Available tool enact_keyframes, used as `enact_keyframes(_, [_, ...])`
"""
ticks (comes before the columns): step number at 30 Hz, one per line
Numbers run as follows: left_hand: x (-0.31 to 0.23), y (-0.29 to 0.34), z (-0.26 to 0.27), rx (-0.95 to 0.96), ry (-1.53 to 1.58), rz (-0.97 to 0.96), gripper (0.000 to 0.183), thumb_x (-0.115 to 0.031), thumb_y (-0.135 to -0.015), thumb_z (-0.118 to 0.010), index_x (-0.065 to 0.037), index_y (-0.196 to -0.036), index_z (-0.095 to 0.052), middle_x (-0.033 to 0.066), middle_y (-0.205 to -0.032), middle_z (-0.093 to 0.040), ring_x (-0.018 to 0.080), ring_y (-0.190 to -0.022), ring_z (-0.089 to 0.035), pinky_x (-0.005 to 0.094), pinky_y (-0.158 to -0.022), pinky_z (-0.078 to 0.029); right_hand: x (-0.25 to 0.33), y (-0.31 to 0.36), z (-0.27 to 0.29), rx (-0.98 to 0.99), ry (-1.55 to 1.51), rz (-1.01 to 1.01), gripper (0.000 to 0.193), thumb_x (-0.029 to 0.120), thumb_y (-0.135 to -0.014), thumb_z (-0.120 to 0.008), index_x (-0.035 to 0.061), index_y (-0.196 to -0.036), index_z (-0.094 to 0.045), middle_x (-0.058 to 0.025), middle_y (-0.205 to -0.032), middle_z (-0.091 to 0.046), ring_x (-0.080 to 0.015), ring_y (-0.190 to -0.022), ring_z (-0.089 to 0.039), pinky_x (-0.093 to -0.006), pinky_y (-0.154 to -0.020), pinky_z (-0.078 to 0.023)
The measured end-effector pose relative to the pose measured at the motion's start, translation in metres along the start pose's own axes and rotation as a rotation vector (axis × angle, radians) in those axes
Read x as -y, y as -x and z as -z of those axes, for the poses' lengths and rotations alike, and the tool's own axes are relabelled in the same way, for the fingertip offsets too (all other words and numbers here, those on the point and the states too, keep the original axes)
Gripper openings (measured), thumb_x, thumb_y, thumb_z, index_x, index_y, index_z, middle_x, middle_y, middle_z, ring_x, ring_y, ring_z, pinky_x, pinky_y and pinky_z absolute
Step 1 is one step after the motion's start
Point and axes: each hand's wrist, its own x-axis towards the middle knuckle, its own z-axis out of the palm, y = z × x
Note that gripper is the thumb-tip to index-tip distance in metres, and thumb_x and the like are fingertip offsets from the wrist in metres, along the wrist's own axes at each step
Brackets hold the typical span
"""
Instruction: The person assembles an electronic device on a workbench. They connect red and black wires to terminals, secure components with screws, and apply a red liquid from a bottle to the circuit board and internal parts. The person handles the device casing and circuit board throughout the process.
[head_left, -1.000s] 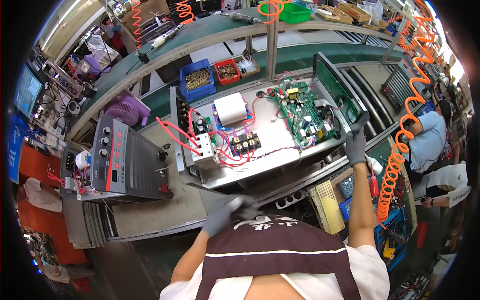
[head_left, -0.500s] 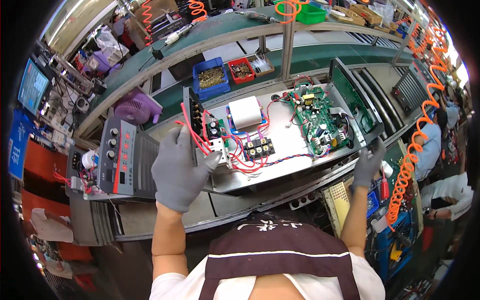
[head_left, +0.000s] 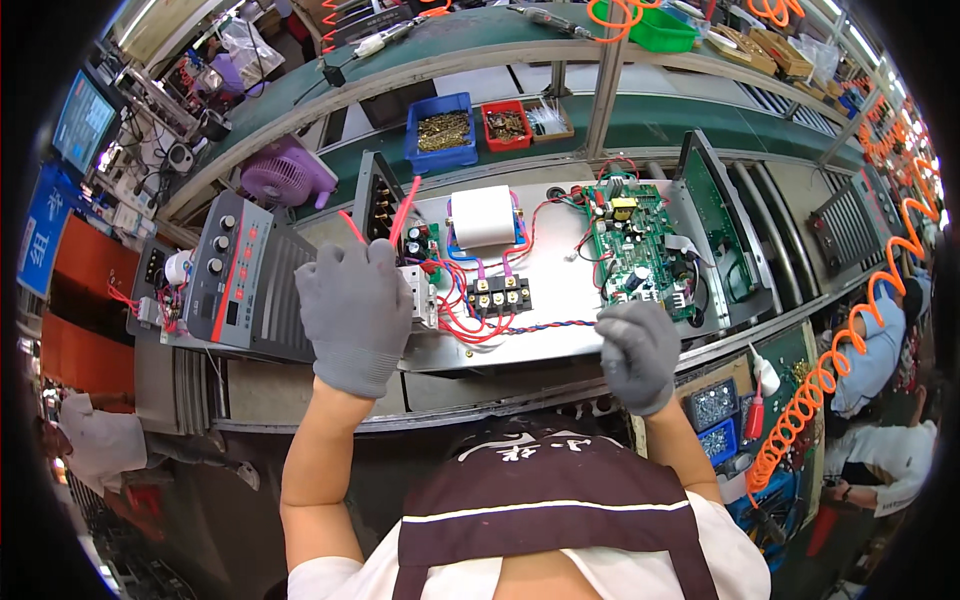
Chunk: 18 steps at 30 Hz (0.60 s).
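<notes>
Open metal chassis (head_left: 553,265) on roller conveyor (head_left: 775,225), left gloved hand (head_left: 355,318) by red wires (head_left: 404,210), grip indiscernible, right gloved hand (head_left: 640,357) curled at chassis front edge, near green circuit board (head_left: 632,240), hold indiscernible

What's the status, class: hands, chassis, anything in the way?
Left hand by red wires, hiding part of chassis. Right hand curled near board. Chassis open, board exposed.

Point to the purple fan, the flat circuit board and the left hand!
Purple fan (head_left: 276,181): head view, round grille.
Flat circuit board (head_left: 641,243): head view, middle area.
Left hand (head_left: 354,318): head view, gloved back.
</notes>
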Motion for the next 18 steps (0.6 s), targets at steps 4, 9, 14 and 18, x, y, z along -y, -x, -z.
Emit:
enact_keyframes(4, [-0.001, 0.001, -0.003, -0.056, 0.157, -0.033, 0.027, -0.006, -0.071, -0.061, -0.007, -0.097, -0.053, 0.0101, -0.080, -0.054, 0.0305, -0.083, -0.050, 0.0426, -0.071, -0.040, -0.005, -0.013, -0.001, 0.106, 0.141, -0.002, 0.020, -0.001, -0.069, -0.061, 0.0062, -0.087, -0.059, -0.0059, -0.083, -0.062, -0.0265, -0.080, -0.058, -0.0380, -0.072, -0.045])
enact_keyframes(9, [0.009, 0.007, -0.001, -0.048, 0.378, -0.099, 0.031, -0.002, -0.071, -0.060, -0.007, -0.102, -0.053, 0.0130, -0.084, -0.054, 0.0327, -0.085, -0.051, 0.0428, -0.072, -0.041, -0.032, -0.050, 0.018, 0.021, 0.127, -0.092, 0.017, -0.001, -0.072, -0.060, 0.0069, -0.087, -0.060, -0.0072, -0.081, -0.061, -0.0283, -0.085, -0.056, -0.0386, -0.076, -0.043])
enact_keyframes(14, [0.011, 0.007, -0.005, -0.088, 0.566, -0.034, 0.029, 0.002, -0.071, -0.057, -0.007, -0.098, -0.052, 0.0108, -0.081, -0.055, 0.0319, -0.082, -0.052, 0.0423, -0.070, -0.041, -0.070, -0.101, 0.010, 0.249, 0.365, -0.131, 0.016, 0.009, -0.078, -0.058, 0.0081, -0.093, -0.062, -0.0096, -0.088, -0.064, -0.0312, -0.090, -0.057, -0.0416, -0.079, -0.046])
enact_keyframes(18, [0.017, 0.000, -0.008, -0.025, 0.707, 0.010, 0.029, 0.003, -0.071, -0.055, -0.005, -0.098, -0.049, 0.0148, -0.079, -0.055, 0.0374, -0.077, -0.054, 0.0458, -0.066, -0.042, -0.108, -0.140, -0.031, 0.750, 0.446, -0.218, 0.028, 0.023, -0.078, -0.063, 0.0109, -0.104, -0.064, -0.0089, -0.103, -0.065, -0.0276, -0.102, -0.058, -0.0417, -0.087, -0.046])
